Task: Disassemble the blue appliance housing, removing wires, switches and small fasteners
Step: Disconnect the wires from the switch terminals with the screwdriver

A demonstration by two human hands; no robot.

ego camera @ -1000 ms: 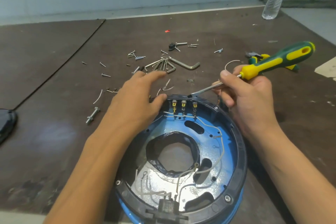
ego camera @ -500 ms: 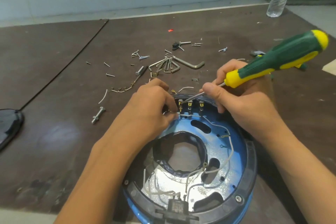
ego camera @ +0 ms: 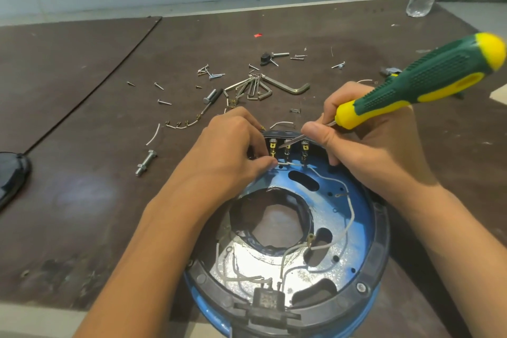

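A glossy black object (ego camera: 11, 175) is cut off at nine o'clock. The left hand (ego camera: 233, 145) pinches a thin white wire (ego camera: 352, 211), and the curled fingers hide where it ends. The round blue housing with black plastic rim (ego camera: 365, 228) lies at six o'clock, its near edge cut off. The right hand (ego camera: 365, 151) grips a ribbed green-yellow screwdriver (ego camera: 428, 74) at two o'clock.

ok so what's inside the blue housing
White wires, three brass terminals at the far rim with the screwdriver tip at them, a black block at the near rim. The left hand, pinching a wire, hides the far-left part.
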